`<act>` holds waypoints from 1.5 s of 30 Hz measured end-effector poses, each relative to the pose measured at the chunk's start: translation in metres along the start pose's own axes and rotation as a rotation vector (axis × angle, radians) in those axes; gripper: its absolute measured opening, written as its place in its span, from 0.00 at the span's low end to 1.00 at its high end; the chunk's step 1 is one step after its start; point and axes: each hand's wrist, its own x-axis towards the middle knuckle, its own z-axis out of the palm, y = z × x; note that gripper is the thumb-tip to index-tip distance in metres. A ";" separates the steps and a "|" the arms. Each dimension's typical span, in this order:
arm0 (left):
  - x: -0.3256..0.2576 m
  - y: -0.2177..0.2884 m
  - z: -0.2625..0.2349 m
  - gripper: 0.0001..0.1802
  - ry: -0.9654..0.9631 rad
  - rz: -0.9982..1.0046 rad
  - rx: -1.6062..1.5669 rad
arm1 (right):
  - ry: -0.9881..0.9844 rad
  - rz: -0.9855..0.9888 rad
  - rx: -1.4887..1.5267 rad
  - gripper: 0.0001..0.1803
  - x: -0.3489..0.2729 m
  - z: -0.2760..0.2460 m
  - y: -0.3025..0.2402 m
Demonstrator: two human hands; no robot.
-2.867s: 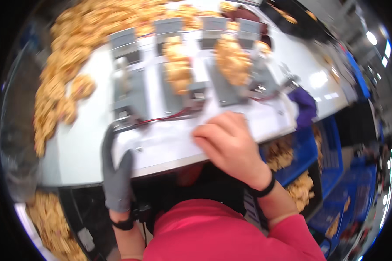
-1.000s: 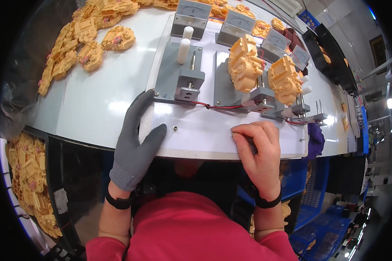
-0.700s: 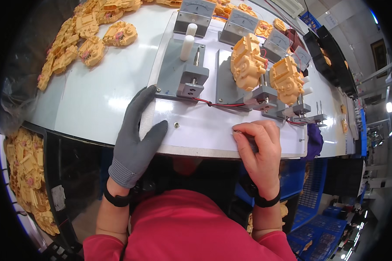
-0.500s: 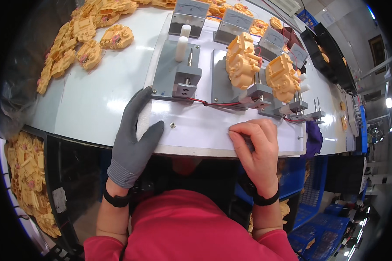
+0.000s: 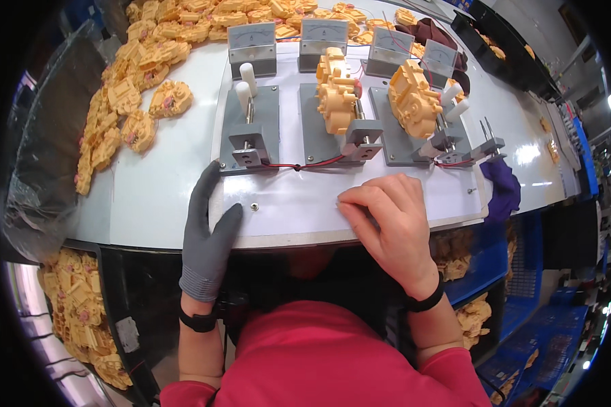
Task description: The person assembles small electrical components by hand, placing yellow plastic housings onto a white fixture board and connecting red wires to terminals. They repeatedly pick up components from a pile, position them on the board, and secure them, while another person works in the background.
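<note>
White rectangular fixture board flat on the pale curved table, near edge overhanging toward the body. Carrying three grey clamp stations: left one empty, with a white-capped lever; middle and right each loaded with a yellow plastic toy gearbox and. Four grey dial meters lined up along the far edge. Heaps of loose yellow plastic parts spread over the table's left and far side. Grey-gloved left hand lying flat and released, fingers along the board's left edge, thumb on its corner. Bare right hand palm down on the board's near edge, fingers curled, gripping nothing. Thin red wire strung between the clamp bases.
</note>
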 end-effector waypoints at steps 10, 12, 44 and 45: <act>0.001 0.009 -0.003 0.38 -0.038 -0.035 -0.013 | 0.149 0.191 0.362 0.19 0.000 -0.002 0.002; 0.005 0.017 -0.022 0.39 -0.093 -0.075 0.029 | 0.172 0.217 0.420 0.22 0.004 -0.006 0.001; 0.131 0.169 0.085 0.25 -0.788 0.874 1.532 | 0.208 0.201 0.718 0.16 0.018 0.004 0.002; 0.131 0.169 0.088 0.23 -0.791 0.905 1.554 | 0.194 0.183 0.706 0.16 0.018 0.003 0.001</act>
